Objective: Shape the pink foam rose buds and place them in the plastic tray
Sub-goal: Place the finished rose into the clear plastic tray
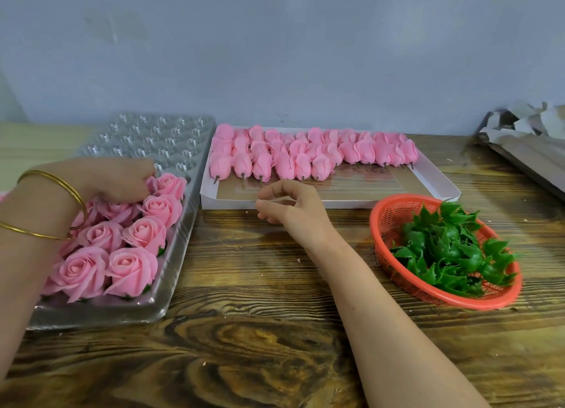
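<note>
The wooden table [260, 331] fills the near view, with both forearms reaching across it. The right hand [290, 207] hovers just before the front wall of the white box [428, 190]. Its fingers are loosely curled, thumb and forefinger apart, and it holds nothing; it looks poised to pick the next piece. In that box the unshaped rose buds [284, 163] lie in rows on their sides, stems toward the person, probably so each can be taken by its stem.

The left hand [119, 181], with gold bangles [61, 178] on the wrist, lies over the far end of the filled rows in the plastic tray [171, 273], fingers bent down among the flowers. Whether it grips one or merely presses it into its cup cannot be told. The shaped roses [146, 233] sit upright and close-packed in the near cups. The far cups [153, 135] are vacant, so much of the job seems to remain.

An orange basket [376, 224] of green calyxes [449, 248] stands near the right forearm, within easy reach.
</note>
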Motion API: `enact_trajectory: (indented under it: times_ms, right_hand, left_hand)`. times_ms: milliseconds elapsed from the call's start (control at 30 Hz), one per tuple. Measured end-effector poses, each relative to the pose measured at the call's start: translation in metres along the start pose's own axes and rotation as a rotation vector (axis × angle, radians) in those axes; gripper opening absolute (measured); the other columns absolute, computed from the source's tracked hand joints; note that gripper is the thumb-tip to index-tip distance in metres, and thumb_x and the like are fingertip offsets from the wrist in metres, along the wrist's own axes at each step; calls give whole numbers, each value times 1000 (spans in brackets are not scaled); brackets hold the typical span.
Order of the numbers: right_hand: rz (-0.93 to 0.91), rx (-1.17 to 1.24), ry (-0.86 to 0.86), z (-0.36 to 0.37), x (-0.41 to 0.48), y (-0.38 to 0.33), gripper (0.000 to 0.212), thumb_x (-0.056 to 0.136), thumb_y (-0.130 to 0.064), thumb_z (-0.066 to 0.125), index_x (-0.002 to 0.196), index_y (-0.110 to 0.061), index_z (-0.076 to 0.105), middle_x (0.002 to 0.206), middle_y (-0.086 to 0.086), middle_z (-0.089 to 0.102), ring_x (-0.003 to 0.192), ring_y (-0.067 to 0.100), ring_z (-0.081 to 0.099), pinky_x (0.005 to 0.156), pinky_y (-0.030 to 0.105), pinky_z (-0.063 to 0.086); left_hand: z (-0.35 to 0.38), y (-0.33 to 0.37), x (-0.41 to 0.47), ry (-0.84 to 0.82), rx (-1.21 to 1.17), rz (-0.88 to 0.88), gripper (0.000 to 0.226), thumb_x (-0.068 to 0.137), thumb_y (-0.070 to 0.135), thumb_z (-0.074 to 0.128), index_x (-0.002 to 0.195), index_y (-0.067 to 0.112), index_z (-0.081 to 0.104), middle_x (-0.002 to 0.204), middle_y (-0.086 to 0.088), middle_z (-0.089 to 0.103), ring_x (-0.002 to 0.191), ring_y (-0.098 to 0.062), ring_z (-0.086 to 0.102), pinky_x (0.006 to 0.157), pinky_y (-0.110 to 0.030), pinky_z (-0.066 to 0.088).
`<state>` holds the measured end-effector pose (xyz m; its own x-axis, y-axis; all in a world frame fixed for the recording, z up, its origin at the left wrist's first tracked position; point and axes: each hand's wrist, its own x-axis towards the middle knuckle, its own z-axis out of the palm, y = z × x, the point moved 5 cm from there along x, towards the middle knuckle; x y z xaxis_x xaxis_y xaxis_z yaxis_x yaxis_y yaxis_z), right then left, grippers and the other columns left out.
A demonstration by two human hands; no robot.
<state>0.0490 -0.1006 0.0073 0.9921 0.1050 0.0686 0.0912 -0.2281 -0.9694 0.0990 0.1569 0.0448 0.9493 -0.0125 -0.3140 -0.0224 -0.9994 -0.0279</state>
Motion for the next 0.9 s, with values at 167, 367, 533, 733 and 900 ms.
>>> enact_trajectory:
  times_ms: [167,367,533,733,900]
  right_hand:
    - [2,3,-8,0,-1,-1,8,82,-15,73,88,-18,69,75,2,72,91,29,69,92,48,53]
    - [9,-6,-17,0,0,0,7,83,-17,73,87,-21,69,76,1,72,91,27,69,92,48,53]
    - [5,-11,-16,0,0,-1,7,83,-18,73,88,-20,69,76,1,73,88,25,69,92,47,54]
    - [-2,-13,-23,0,-1,-1,7,83,-17,73,86,-21,69,73,-1,72,74,11,64,89,45,55]
    - [10,-12,-26,0,-2,-2,6,83,-18,73,87,-20,69,75,1,72,78,14,65,91,45,55]
  left_hand:
    - [2,4,1,-18,39,1,20,95,7,49,111,-3,45,110,-22,55,83,-23,46,67,-28,35]
    - [7,4,4,-53,67,18,7,94,5,49,94,2,43,91,-14,45,79,-21,42,56,-27,30]
    - [12,1,5,-101,-11,51,14,94,4,49,81,4,46,82,-14,49,75,-21,41,63,-29,34]
    - [15,3,6,-133,-101,89,13,93,1,49,84,-3,57,91,-21,59,79,-21,45,71,-33,41]
    - [17,2,9,-76,-152,39,9,96,4,46,102,-1,50,115,-26,59,109,-38,59,93,-47,48]
